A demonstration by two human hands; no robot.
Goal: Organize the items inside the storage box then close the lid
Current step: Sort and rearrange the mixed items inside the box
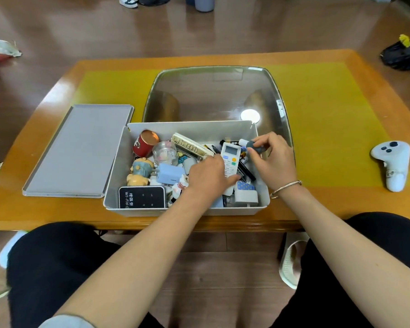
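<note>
The white storage box (260, 202) stands open at the table's front edge, crammed with small items. Its grey lid (78, 150) lies flat on the table to the box's left. My left hand (206, 176) is inside the box and grips the lower part of a white remote control (231, 157). My right hand (272, 159) pinches a small grey-and-white tube (251, 144) over the box's right side. Also in the box are a red can (145, 143), a clear jar (165, 152), a cartoon figurine (140, 170), a blue charger (171, 174) and a black Wi-Fi device (141, 197).
A glass panel (213, 93) is set in the wooden table (341, 204) behind the box. A white game controller (393, 164) lies at the right on the yellow mat (329, 114). A black bag (405, 55) sits on the floor beyond the table's right corner. My knees are under the front edge.
</note>
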